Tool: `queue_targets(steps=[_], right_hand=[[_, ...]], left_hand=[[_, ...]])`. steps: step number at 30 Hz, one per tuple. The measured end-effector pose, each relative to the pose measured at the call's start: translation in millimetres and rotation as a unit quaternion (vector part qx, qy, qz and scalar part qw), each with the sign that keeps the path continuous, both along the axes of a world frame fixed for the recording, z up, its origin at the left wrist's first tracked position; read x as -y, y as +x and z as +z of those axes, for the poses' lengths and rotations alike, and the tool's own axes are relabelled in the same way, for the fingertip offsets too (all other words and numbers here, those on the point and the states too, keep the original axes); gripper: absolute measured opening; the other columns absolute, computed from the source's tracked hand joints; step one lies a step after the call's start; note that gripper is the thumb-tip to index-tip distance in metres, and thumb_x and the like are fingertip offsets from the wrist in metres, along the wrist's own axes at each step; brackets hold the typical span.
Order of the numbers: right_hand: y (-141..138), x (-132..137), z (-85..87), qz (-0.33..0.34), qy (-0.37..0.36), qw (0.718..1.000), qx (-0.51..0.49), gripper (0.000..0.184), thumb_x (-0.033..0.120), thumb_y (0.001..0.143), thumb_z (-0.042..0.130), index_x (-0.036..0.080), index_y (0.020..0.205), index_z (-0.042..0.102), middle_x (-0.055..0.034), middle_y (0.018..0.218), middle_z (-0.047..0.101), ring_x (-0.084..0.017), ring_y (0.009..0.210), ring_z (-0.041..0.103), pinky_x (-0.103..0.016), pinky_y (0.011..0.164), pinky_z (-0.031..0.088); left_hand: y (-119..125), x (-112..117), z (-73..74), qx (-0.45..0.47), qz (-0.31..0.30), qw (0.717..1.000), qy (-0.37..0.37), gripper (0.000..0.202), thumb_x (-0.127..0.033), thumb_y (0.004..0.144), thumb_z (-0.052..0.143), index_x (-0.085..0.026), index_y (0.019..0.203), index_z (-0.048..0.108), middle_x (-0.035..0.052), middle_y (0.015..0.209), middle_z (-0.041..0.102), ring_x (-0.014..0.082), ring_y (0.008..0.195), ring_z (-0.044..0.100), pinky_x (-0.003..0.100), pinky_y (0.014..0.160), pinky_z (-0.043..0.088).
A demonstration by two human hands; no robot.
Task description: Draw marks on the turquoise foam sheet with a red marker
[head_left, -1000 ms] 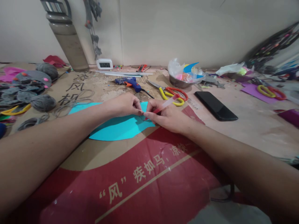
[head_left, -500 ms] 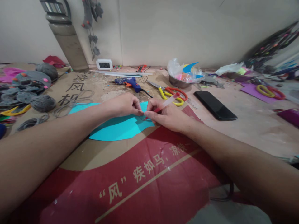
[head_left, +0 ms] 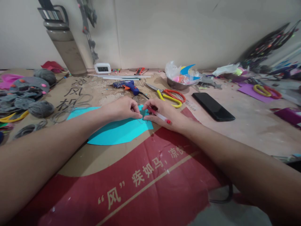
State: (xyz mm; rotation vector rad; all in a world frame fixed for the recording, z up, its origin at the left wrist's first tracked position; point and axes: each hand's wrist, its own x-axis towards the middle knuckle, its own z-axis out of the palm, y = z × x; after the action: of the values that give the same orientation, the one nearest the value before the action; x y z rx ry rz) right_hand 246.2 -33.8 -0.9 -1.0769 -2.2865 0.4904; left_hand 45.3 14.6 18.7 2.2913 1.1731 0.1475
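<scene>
A sheet of bright blue paper (head_left: pixel 119 131) with a curved cut lower edge lies on the cardboard, and faint curved lines show near its right end. My left hand (head_left: pixel 125 110) rests over the paper, thumb and forefinger closed together near those lines; whatever is between them is hidden. Just to the right, my right hand (head_left: pixel 164 110) has a red pen with a pale barrel (head_left: pixel 160 116) between its fingers. The pen's red end points down and to the right, across the palm side. The two hands' fingertips are close to each other above the paper.
Behind the hands lie a blue glue gun (head_left: pixel 127 86) and yellow-and-red scissors (head_left: pixel 172 97). A metal bowl (head_left: pixel 178 84) of craft bits stands farther back. A black phone (head_left: pixel 213 106) lies right; grey yarn (head_left: pixel 41 108) sits left, near a tall bottle (head_left: pixel 67 50).
The pen has turned in my right hand: its outer end pointed up and right, and now points down and right. My hands stay over the same part of the paper.
</scene>
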Motion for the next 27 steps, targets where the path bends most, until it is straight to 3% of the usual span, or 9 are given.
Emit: queue_targets(steps=[4,12,18,23,27], right_hand=[[1.3,-0.6,-1.4,0.003,0.008,1.000,0.004,0.028,0.036,0.081,0.064,0.015,0.099,0.057,-0.0015,0.080,0.052,-0.015,0.072,0.049,-0.028,0.067,0.038],[1.4,-3.6,-6.5,0.006,0.012,1.000,0.003,0.025,0.032,0.081,0.064,0.015,0.097,0.056,-0.0011,0.079,0.052,-0.014,0.070,0.048,-0.028,0.065,0.038],[4.1,-7.3,-9.2,0.016,0.017,1.000,-0.012,0.028,0.036,0.080,0.065,0.016,0.097,0.056,-0.0010,0.079,0.052,-0.014,0.070,0.047,-0.027,0.064,0.037],[-2.3,2.4,8.6,-0.030,-0.017,0.994,-0.104,0.016,0.033,0.086,0.055,0.018,0.090,0.057,0.0001,0.076,0.055,-0.013,0.068,0.047,-0.026,0.062,0.036],[-9.0,11.4,18.7,-0.040,-0.069,0.984,-0.158,0.019,0.034,0.090,0.049,0.018,0.082,0.055,0.0004,0.071,0.054,-0.012,0.066,0.047,-0.026,0.060,0.036]], left_hand=[[-2.4,0.4,-5.5,0.023,-0.004,1.000,0.012,0.024,-0.040,0.071,0.067,-0.017,0.077,0.068,-0.0008,0.069,0.064,0.0140,0.064,0.055,0.025,0.059,0.035],[-6.6,9.9,-9.4,0.113,-0.098,0.976,0.159,0.011,-0.029,0.077,0.065,-0.019,0.078,0.067,-0.0002,0.077,0.064,0.0132,0.073,0.057,0.026,0.070,0.040],[-7.0,5.3,-10.4,0.118,-0.120,0.982,0.087,0.012,-0.029,0.077,0.067,-0.017,0.073,0.067,0.0015,0.080,0.063,0.0136,0.076,0.058,0.028,0.072,0.043],[-5.6,4.8,-9.9,0.124,-0.115,0.983,0.069,0.011,-0.027,0.076,0.068,-0.016,0.073,0.068,0.0009,0.080,0.064,0.0132,0.076,0.059,0.027,0.072,0.044],[-5.0,5.8,-10.2,0.125,-0.107,0.984,0.070,0.005,-0.022,0.073,0.068,-0.018,0.071,0.068,-0.0011,0.077,0.064,0.0123,0.075,0.059,0.026,0.072,0.044]])
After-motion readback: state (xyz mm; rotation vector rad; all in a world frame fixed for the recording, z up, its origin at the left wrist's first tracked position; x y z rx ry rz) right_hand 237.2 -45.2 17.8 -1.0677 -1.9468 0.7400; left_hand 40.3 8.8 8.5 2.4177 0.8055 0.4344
